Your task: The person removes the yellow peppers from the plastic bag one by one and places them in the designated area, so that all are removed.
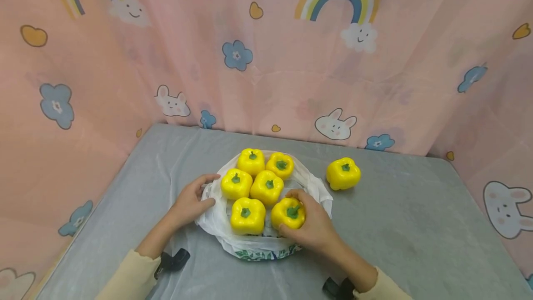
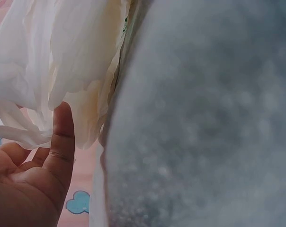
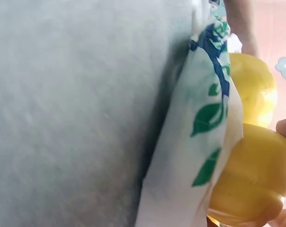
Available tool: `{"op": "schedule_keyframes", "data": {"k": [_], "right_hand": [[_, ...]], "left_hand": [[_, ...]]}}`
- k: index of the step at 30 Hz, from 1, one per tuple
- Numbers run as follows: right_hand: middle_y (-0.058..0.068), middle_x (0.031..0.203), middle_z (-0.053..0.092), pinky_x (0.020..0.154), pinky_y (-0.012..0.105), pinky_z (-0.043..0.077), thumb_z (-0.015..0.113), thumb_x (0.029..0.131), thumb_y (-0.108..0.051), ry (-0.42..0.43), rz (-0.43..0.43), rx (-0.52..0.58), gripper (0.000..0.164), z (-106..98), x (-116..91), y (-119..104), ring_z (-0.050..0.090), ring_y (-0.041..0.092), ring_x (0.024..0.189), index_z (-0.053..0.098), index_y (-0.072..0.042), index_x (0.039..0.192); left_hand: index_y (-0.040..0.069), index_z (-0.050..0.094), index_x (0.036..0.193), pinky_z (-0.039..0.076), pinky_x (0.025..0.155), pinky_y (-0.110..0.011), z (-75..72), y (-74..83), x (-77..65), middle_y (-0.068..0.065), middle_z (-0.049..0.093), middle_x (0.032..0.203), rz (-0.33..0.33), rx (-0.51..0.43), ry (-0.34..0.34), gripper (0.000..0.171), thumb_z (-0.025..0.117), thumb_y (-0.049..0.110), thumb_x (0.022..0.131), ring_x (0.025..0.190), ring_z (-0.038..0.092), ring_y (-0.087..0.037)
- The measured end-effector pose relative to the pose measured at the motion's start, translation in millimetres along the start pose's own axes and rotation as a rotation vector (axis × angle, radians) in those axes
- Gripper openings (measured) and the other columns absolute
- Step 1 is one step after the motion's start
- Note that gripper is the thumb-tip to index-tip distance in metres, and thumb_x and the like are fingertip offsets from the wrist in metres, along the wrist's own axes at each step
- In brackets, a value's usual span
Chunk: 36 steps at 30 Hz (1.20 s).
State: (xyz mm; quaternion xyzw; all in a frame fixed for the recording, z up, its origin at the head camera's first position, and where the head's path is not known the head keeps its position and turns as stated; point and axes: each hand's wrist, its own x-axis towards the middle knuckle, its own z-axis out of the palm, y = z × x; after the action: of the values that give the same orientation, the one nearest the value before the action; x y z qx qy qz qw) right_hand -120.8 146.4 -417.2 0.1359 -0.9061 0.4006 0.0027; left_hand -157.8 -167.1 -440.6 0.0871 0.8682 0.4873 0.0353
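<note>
Right hand has a glossy yellow bell pepper with a green stem pinched between thumb and fingers, over the near right of an open white plastic bag.
Left hand is loosely spread at the bag's left rim; only the head view catches the lone yellow pepper off to the right, while the right-wrist cam gets the green leaf prints close up.
</note>
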Motion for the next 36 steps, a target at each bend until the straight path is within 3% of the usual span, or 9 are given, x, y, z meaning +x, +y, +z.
{"op": "schedule_keyframes", "data": {"k": [8, 19, 29, 36], "right_hand": [[-0.002, 0.116, 0.064, 0.079, 0.032, 0.05, 0.078, 0.067, -0.025, 0.013, -0.034, -0.038, 0.059, -15, 3, 1, 0.056, 0.013, 0.093, 0.057, -0.021, 0.122], [0.005, 0.116, 0.064, 0.083, 0.04, 0.051, 0.077, 0.067, -0.022, 0.092, -0.107, -0.143, 0.056, -45, 6, -1, 0.057, 0.019, 0.096, 0.059, -0.014, 0.12], [0.008, 0.119, 0.061, 0.077, 0.041, 0.051, 0.076, 0.071, -0.021, 0.158, -0.061, -0.186, 0.055, -81, 2, 1, 0.056, 0.024, 0.094, 0.057, -0.016, 0.122], [0.015, 0.123, 0.058, 0.073, 0.042, 0.05, 0.075, 0.073, -0.021, 0.216, -0.022, -0.212, 0.056, -105, -3, 10, 0.054, 0.029, 0.095, 0.055, -0.013, 0.125]], "left_hand": [[0.011, 0.051, 0.134, 0.051, 0.065, -0.024, -0.1, 0.1, 0.9, -0.016, 0.052, 0.137, 0.002, -0.025, -0.009, 0.053, 0.059, 0.002, 0.082, 0.082, 0.058, -0.021], [0.011, 0.052, 0.134, 0.051, 0.066, -0.025, -0.8, 0.3, 0.3, -0.016, 0.052, 0.137, -0.004, -0.011, -0.006, 0.054, 0.06, 0.002, 0.082, 0.083, 0.058, -0.021], [0.012, 0.053, 0.134, 0.05, 0.073, -0.026, -0.3, -0.1, 0.3, -0.016, 0.053, 0.136, -0.003, 0.017, 0.004, 0.053, 0.06, 0.003, 0.082, 0.096, 0.057, -0.025], [0.013, 0.052, 0.134, 0.05, 0.072, -0.026, -0.3, -0.7, 1.1, -0.016, 0.052, 0.136, -0.011, 0.01, 0.002, 0.053, 0.059, 0.002, 0.082, 0.096, 0.058, -0.025]]}}
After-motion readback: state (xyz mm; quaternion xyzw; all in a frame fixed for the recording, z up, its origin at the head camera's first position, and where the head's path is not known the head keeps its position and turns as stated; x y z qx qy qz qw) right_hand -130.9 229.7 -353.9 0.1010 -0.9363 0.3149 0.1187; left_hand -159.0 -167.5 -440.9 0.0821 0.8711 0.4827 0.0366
